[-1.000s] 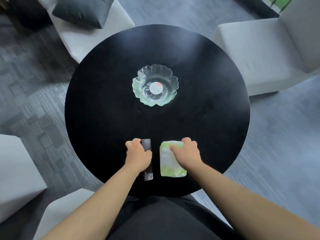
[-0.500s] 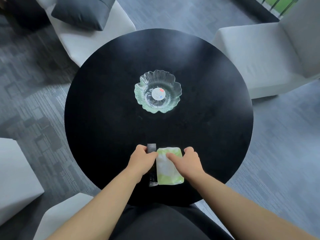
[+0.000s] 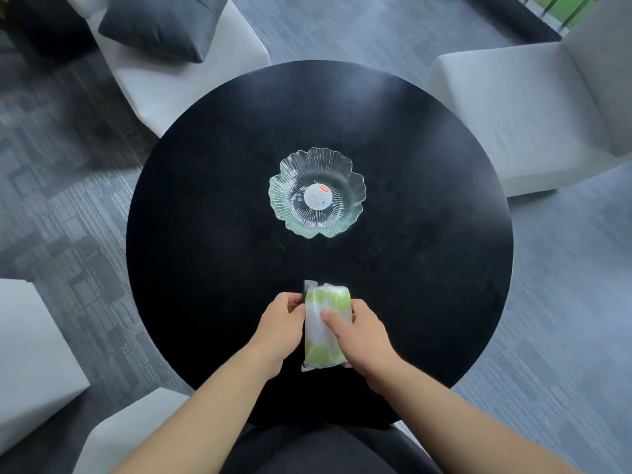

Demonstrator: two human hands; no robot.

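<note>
Green-and-white soft packet (image 3: 316, 340): held between the two hands, lengthwise away from the person, above the near part of the table.

Right hand (image 3: 363, 336): grasps the packet, thumb laid across its top face, fingers curled round its right edge.

Left hand (image 3: 280, 325): fingers curled in against the packet's left edge, closed on the slim grey remote (image 3: 309, 286).

Remote: lies under and along the packet's left side, mostly hidden. One end shows just beyond the left fingertips, the other pokes out below the packet beside the left wrist.

Clear glass bowl (image 3: 294, 200): scalloped rim, round label at its centre, well beyond both hands and apart from them.

Round black table (image 3: 212, 234): under hands and bowl.

Pale armchair (image 3: 513, 114): beyond the table, on the right hand's side.

Dark cushion (image 3: 164, 25): on another pale seat, far on the left hand's side.
</note>
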